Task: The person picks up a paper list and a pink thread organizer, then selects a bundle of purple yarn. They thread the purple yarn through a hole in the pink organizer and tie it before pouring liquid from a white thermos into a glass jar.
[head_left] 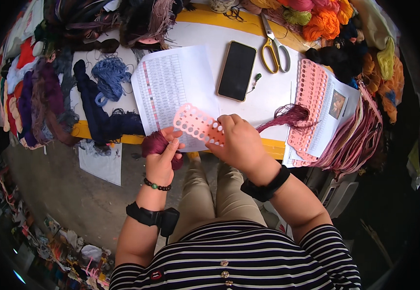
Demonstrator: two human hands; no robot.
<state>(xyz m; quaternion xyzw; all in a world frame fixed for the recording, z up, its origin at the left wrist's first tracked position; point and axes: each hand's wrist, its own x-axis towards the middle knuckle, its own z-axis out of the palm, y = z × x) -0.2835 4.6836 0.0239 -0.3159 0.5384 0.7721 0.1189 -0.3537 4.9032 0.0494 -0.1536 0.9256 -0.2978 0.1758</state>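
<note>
Above the table's near edge, my right hand is closed on the end of a pink perforated thread card, which tilts up to the left. My left hand is closed round a burgundy yarn skein, its fingertips close to the card's lower left corner. Whether those fingertips touch the card, I cannot tell. To the right of my right hand, loose burgundy threads trail across the table onto more pink perforated cards. The near ends of these threads are hidden behind my right hand.
Under the held card lies a printed table sheet. A phone and scissors lie beyond. Navy yarn and blue yarn are at left, orange skeins at far right. Mixed pink threads hang over the right edge.
</note>
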